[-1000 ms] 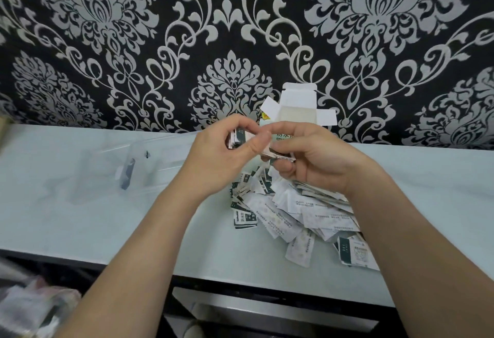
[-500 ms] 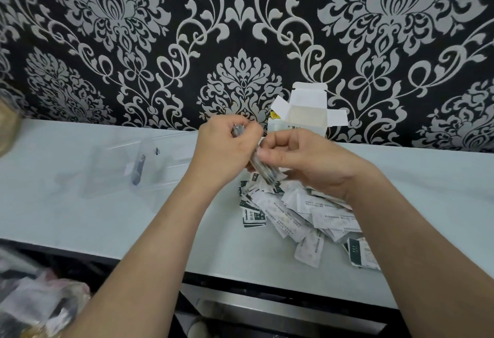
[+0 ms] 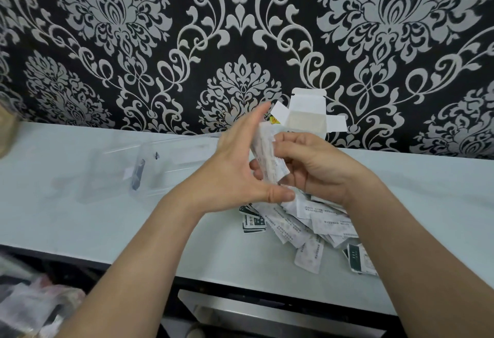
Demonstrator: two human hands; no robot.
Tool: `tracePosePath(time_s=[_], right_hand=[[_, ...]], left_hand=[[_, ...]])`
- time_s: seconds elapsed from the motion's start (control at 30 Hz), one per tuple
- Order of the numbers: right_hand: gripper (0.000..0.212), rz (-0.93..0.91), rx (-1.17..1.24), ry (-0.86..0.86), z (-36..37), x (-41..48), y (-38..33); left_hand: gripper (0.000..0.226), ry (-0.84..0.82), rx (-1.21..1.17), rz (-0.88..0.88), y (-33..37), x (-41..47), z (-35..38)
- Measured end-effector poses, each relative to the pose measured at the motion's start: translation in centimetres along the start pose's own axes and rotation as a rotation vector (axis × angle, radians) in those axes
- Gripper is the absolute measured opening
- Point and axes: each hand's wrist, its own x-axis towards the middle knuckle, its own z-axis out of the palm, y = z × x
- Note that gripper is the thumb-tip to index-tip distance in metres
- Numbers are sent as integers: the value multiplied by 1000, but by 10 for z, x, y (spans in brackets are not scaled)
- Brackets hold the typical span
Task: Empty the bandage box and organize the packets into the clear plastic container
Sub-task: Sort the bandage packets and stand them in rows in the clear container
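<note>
L hand [image 3: 235, 166]: I saw it flat, fingers straight and spread from the thumb, pressed vs. one side of the packet stack [image 3: 268, 158].
R hand [image 3: 318, 169]: fingers curled round the stack's other side, clamped on it.
packet stack: stood on edge btwn both hands, held above the worktop [image 3: 80, 217].
loose packets [image 3: 307, 226]: lay in a heap on the worktop, just below the hands.
bandage box [image 3: 307, 118]: stood behind the hands by the wall, top flaps open.
clear plastic container [image 3: 149, 169]: lay on the worktop, left of L hand.
</note>
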Motion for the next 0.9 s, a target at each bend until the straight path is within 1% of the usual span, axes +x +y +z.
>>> tracePosePath(time_s=[0.13, 0.2, 0.27, 0.3, 0.4, 0.47, 0.5, 0.53, 0.6, 0.63, 0.67, 0.73, 0.8, 0.83, 0.87, 0.9], right_hand=[[42, 13, 60, -58, 2, 5, 4], [52, 12, 91, -67, 4, 5, 5], [57, 5, 147, -71, 5, 4, 7], [58, 2, 175, -80, 5, 3, 7], [58, -15, 216, -116, 7, 1, 7], [48, -27, 257, -126, 7, 1, 8], [44, -32, 274, -124, 7, 1, 9], [44, -40, 283, -122, 7, 2, 9], [51, -51, 263, -121, 6, 5, 11], [48, -50, 242, -104, 5, 7, 11], [41, -48, 222, -80, 4, 8, 11], [28, -46, 194, -30, 3, 9, 11], [25, -33, 172, -10, 2, 9, 9], [31, -25, 158, -23, 2, 9, 9], [42, -14, 138, -41, 3, 8, 8], [54, 0, 119, -49, 4, 8, 8]], left_hand=[[103, 49, -14, 29, 0, 0, 4], [90, 91, -124, 9, -3, 1, 1], [78, 137, -292, 1, -4, 1, 0], [75, 152, -387, 2, -4, 1, 0], [84, 188, -561, -3, -3, 2, 1], [84, 184, -621, 8, -2, 3, 1], [81, 179, -634, 20, -3, 3, 2], [76, 170, -625, 33, -2, 4, 2], [64, 157, -550, 52, -2, 4, 5], [62, 155, -514, 50, -1, 4, 6], [66, 159, -485, 33, -1, 3, 6], [85, 185, -355, -2, -5, 3, 3], [103, 178, -176, 0, -6, 1, -2], [111, 154, -113, 22, -5, 0, -3], [116, 129, -65, 48, -4, 0, -4], [115, 115, -24, 74, -3, -1, -4]])
